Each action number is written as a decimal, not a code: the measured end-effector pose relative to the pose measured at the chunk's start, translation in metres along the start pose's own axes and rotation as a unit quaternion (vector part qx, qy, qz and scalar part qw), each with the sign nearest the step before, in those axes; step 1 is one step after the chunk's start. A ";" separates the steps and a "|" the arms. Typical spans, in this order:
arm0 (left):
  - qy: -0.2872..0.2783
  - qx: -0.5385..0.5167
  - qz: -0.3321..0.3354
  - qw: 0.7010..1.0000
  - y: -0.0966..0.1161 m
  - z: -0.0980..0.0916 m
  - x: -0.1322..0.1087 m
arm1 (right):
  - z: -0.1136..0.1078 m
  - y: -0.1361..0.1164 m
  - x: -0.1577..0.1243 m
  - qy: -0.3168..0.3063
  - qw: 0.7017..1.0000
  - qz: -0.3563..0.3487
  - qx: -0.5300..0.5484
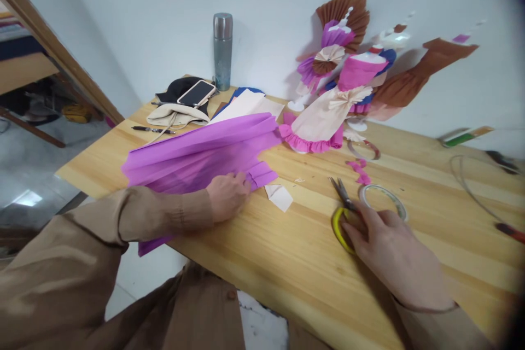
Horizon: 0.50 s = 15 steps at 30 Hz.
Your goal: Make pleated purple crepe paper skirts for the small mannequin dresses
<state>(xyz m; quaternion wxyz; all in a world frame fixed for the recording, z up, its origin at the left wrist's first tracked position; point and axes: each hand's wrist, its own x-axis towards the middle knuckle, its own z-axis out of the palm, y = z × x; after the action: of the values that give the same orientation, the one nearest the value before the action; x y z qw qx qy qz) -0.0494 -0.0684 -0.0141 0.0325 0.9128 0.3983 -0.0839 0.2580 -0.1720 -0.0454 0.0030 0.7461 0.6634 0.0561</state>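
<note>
Purple crepe paper (197, 150) spreads over the left part of the table, part of it hanging past the near edge. My left hand (228, 196) is closed on a folded end of it, with the fingertips partly hidden. In my right hand (400, 257) are scissors (346, 205) with yellow handles, held above the wood beside a roll of tape (383, 200). Their blades point away from me and look slightly apart. A small white paper scrap (279, 197) lies between my hands, just right of the crepe paper.
Dress forms in crepe paper, including a pink and cream dress (324, 115) and a brown one (426, 71), stand by the wall. A flask (222, 54), phone (197, 93), pen (151, 129) and pink scraps (361, 172) are on the wooden table (254, 262).
</note>
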 end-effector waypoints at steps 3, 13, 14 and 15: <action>-0.010 0.011 0.013 1.000 0.001 0.005 0.001 | -0.002 -0.003 0.001 -0.006 1.000 0.026 -0.010; -0.042 -0.026 0.055 0.997 -0.014 0.003 0.006 | 0.007 0.014 0.021 -0.092 0.992 0.072 0.051; -0.049 -0.038 0.055 0.997 -0.016 0.001 0.007 | 0.008 0.017 0.024 -0.101 0.989 0.083 0.076; -0.051 -0.050 0.051 0.996 -0.019 -0.001 0.007 | 0.009 0.020 0.027 -0.106 0.984 0.094 0.107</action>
<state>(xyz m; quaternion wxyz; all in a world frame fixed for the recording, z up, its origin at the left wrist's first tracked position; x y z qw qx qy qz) -0.0584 -0.0498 -0.0141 0.1025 0.9236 0.3530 -0.1090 0.2811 -0.1467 -0.0503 -0.0115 0.8029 0.5884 -0.0945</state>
